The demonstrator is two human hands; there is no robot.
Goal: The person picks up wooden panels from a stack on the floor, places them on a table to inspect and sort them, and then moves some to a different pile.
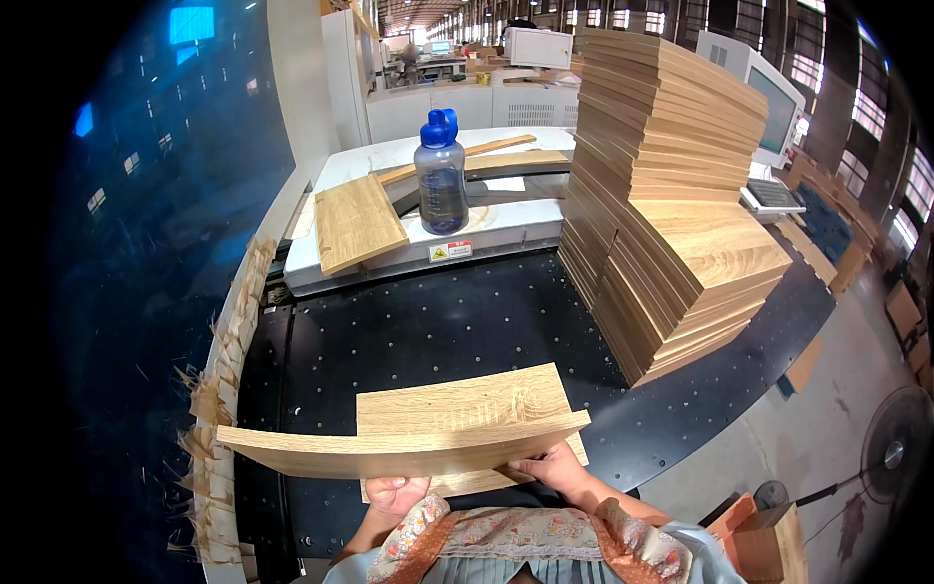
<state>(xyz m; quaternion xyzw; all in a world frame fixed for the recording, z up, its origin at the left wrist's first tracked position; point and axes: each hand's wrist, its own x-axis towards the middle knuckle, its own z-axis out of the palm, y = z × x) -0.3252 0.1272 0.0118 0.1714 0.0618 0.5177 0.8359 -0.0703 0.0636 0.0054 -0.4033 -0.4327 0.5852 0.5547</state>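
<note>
A long wood-grain board [409, 456] is held tilted up on its edge in front of me, spanning left to right. My left hand [397, 493] grips its lower edge left of the middle, the fingers curled under it. Further right, my right hand [553, 467] holds the same board, thumb against its near face. Behind and beneath it, another wood-grain board [467, 401] lies on the black table [418, 336], partly hidden by the held one. Part of a board also shows below the held board, between my hands.
At the right stands a tall stack of boards [671, 195], its near part lower. A blue-capped water bottle [443, 185] and a loose board [358, 224] rest on the white machine bed [506, 222]. Frayed strips [219, 389] line the left edge. A fan [890, 450] stands at the right.
</note>
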